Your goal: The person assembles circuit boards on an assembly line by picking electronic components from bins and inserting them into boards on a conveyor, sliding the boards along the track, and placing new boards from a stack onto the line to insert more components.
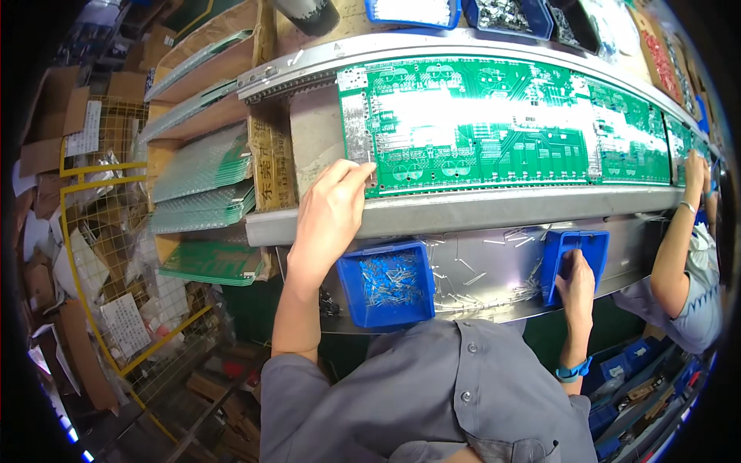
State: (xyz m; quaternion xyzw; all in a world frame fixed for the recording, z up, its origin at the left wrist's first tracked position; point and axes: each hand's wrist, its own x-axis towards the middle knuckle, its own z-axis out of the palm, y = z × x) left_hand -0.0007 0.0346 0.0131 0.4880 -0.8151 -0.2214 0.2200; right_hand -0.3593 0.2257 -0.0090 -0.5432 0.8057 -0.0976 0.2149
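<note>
My left hand rests at the lower left corner of a large green circuit board. Its fingers are pinched together against the board's edge; whatever is between them is too small to make out. Below that hand stands a blue bin heaped with small blue parts with wire leads. My right hand reaches into a second blue bin, its fingers curled and partly hidden by shadow inside. What those fingers hold, if anything, cannot be seen. Glare washes out the middle of the board.
A metal rail runs along the board's near side. Loose leaded parts lie scattered between the bins. On the left, a cardboard rack holds stacked boards. A co-worker's arm reaches to the line at right. More bins stand behind.
</note>
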